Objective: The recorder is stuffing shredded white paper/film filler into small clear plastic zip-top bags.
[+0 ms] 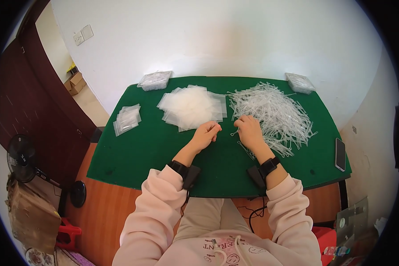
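My left hand (205, 135) is closed, thumb and fingers pressed together, just below the near edge of a heap of flat clear plastic bags (190, 106). Whatever it may hold is too small to make out. My right hand (250, 131) has its fingers curled down at the left edge of a large pile of thin clear plastic sticks (275, 111) with small looped ends. A few loose sticks (245, 150) lie beside and under that hand. What its fingertips grip is hidden. Several filled clear bags (127, 119) lie stacked on the left.
The green-covered table (164, 164) has a clear container (155, 80) at its back left and another clear container (300, 83) at its back right. A phone (340, 154) lies near the right edge. A black fan (22, 157) and a cardboard box (33, 213) stand at the left.
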Motion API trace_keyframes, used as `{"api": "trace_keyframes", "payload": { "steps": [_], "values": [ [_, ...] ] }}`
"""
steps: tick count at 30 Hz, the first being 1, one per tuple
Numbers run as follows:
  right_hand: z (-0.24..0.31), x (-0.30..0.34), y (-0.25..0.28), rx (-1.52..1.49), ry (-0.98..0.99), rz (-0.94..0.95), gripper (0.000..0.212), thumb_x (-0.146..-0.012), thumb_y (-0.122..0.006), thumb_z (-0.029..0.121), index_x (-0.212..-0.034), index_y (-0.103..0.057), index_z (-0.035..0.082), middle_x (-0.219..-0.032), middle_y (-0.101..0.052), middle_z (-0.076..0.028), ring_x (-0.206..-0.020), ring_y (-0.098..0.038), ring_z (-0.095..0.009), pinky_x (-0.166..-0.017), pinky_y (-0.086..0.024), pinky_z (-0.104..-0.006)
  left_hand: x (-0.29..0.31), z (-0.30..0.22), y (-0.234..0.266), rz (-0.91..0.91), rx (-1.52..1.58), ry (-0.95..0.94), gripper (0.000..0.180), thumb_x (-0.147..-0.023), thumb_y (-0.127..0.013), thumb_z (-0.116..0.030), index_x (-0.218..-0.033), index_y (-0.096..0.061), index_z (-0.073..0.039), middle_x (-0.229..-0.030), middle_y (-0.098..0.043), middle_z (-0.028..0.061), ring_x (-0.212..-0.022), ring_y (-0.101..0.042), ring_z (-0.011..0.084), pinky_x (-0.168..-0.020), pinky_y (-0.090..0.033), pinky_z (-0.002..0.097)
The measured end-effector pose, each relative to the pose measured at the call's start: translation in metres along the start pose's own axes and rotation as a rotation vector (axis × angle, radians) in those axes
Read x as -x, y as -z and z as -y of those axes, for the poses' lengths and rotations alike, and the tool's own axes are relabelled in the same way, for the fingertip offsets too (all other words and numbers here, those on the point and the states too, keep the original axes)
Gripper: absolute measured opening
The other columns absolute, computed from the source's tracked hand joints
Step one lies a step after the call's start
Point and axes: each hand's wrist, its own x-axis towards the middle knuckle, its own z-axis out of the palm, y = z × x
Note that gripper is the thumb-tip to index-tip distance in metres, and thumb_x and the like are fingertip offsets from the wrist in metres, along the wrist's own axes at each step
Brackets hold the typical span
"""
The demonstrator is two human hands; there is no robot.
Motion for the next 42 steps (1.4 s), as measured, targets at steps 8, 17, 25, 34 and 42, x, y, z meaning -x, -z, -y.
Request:
{"api": "trace_keyframes", "payload": {
  "steps": [8,17,25,34,42],
  "values": [
    [-0.002,0.002,-0.004,0.022,0.035,0.168,0.004,-0.07,-0.057,0.008,-0.073,-0.056,0.011,-0.08,-0.054,-0.003,-0.087,-0.05,-0.022,-0.073,-0.038,-0.0359,-0.002,0.009,0.002,-0.078,0.066,-0.075,0.022,-0.088,-0.052,-0.025,-0.084,-0.056,-0.003,-0.062,-0.049,-0.0017,-0.057,-0.048,0.0059,-0.052,-0.038,0.0201],
    [0.008,-0.007,0.005,-0.273,0.023,-0.092,0.005,-0.077,-0.055,0.007,-0.08,-0.052,0.007,-0.08,-0.055,-0.008,-0.079,-0.053,-0.027,-0.069,-0.041,-0.0371,-0.001,0.003,0.005,-0.054,0.216,0.111,0.024,-0.088,-0.052,-0.025,-0.088,-0.057,-0.002,-0.063,-0.047,-0.0025,-0.054,-0.046,0.0057,-0.051,-0.036,0.0186],
    [0.044,-0.004,0.024,-0.714,-0.102,-0.007,0.007,-0.082,-0.049,0.004,-0.088,-0.05,0.002,-0.077,-0.057,-0.012,-0.072,-0.055,-0.031,-0.062,-0.045,-0.0353,0.007,-0.018,-0.004,-0.145,0.178,-0.124,0.018,-0.084,-0.059,-0.019,-0.09,-0.06,-0.002,-0.071,-0.055,-0.0005,-0.057,-0.046,0.0039,-0.052,-0.036,0.0177],
    [0.045,-0.001,0.012,-1.0,-0.241,0.085,0.008,-0.084,-0.045,0.001,-0.09,-0.051,0.001,-0.072,-0.057,-0.008,-0.061,-0.057,-0.014,-0.055,-0.045,-0.0265,0.002,-0.007,-0.003,-0.225,-0.007,-0.253,0.015,-0.082,-0.063,-0.015,-0.089,-0.06,-0.003,-0.066,-0.051,-0.0049,-0.051,-0.038,0.0012,-0.046,-0.027,0.0171],
    [0.042,0.0,0.01,-1.057,-0.361,0.318,0.011,-0.087,-0.042,0.007,-0.088,-0.051,0.001,-0.065,-0.056,-0.003,-0.053,-0.053,-0.009,-0.051,-0.042,-0.0217,0.003,-0.016,-0.005,-0.253,0.29,-0.147,0.016,-0.086,-0.058,-0.019,-0.087,-0.057,-0.003,-0.06,-0.044,-0.0057,-0.049,-0.033,0.001,-0.044,-0.024,0.0177]
  ]
}}
